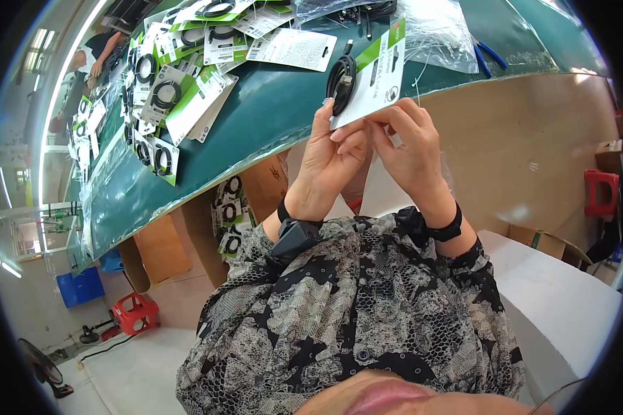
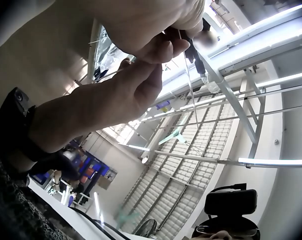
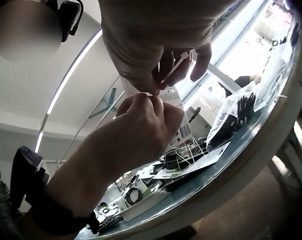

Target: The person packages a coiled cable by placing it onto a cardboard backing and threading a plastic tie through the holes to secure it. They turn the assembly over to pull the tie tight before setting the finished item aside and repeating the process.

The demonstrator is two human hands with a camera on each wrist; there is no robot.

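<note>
A white-and-green cable card [image 1: 375,75] carries a coiled black cable [image 1: 340,83] on its left side and is held up over the edge of the green table [image 1: 270,111]. My left hand [image 1: 339,131] pinches the card's lower left corner, its fingers curled. My right hand [image 1: 384,128] pinches the lower edge beside it, the two hands touching. In the right wrist view my right hand [image 3: 166,75] has a thin white tie [image 3: 177,63] between its fingers, above my left hand [image 3: 141,125] and the card [image 3: 177,112]. The left wrist view shows both hands [image 2: 151,55] close together.
Several packaged cable cards [image 1: 166,83] cover the table's left and far side. Clear plastic bags [image 1: 429,28] and blue-handled pliers [image 1: 490,55] lie at the back right. A cardboard box [image 1: 232,214] of cards sits under the table, a red stool [image 1: 599,190] at the right, and another person [image 1: 93,52] far left.
</note>
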